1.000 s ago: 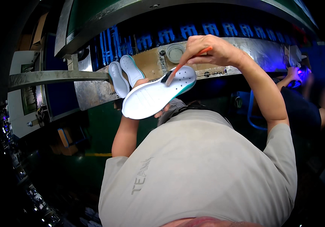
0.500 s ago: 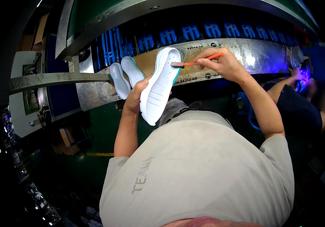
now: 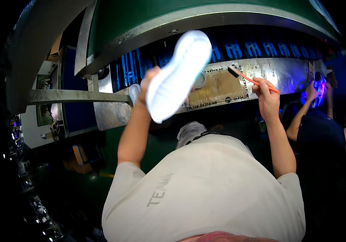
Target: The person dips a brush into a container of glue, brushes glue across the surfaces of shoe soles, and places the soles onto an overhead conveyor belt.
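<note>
One white sole (image 3: 179, 74) is held up, tilted, in the left hand (image 3: 146, 85), before the surface (image 3: 276, 74) as I view it; its face is blurred. Left fingers: grasping the sole at its left edge, those beneath mostly hidden. Right hand (image 3: 267, 96): fingers grasping the brush (image 3: 248, 78) by its orange handle, dark bristles over the cardboard (image 3: 217, 88). Expected handling: light, springy, fairly stiff lengthwise, hard to break; possibly slick if wet, which I cannot tell. Best hold: the side walls near the middle, sparing the broad face. Edges: the far end appears close to the metal rail (image 3: 237, 16), though depth is unclear; a bowl (image 3: 201, 82) shows partly at the right edge, and a second sole (image 3: 133, 93) beside the left forearm. Room for moving: chiefly between the hands, where sole and brush stand well apart.
</note>
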Demonstrator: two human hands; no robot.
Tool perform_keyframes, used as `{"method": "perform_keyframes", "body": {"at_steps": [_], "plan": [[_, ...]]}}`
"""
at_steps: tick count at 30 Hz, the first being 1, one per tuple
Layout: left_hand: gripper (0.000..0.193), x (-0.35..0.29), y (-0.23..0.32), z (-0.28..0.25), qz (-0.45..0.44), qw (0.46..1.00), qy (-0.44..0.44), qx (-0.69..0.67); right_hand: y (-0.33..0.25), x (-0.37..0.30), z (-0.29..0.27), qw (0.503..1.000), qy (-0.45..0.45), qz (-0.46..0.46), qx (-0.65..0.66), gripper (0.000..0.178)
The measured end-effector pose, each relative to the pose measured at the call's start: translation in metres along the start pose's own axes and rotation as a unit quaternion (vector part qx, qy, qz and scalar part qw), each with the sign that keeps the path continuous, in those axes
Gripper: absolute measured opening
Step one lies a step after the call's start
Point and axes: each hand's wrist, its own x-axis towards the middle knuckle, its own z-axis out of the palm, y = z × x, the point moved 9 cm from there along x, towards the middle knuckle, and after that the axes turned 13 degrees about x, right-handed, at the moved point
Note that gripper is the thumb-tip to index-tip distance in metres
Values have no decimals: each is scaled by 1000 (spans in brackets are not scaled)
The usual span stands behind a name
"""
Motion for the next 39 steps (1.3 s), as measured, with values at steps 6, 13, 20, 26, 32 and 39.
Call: {"method": "perform_keyframes", "body": {"at_steps": [6, 13, 20, 26, 32, 39], "plan": [[67, 81, 263, -21, 450, 881, 134, 56, 11, -11, 16, 1000, -15, 20, 2, 26], [65, 50, 197, -90, 232, 938, 107, 234, 45, -11, 25, 994, -37, 45, -88, 26], [58, -117, 50, -231, -163, 343, 517, 767, 68, 7, 42, 968, -84, 72, -225, 30], [67, -157, -58, -292, -273, 321, 551, 720, 114, 45, 83, 885, -189, 76, -418, 28], [61, -195, -73, -338, -155, 471, 624, 603, 133, 70, 146, 781, -257, 39, -568, 29], [59, -166, -166, -279, 78, 870, 484, -46, 177, 95, 118, 764, -246, 47, -595, 27]]}}
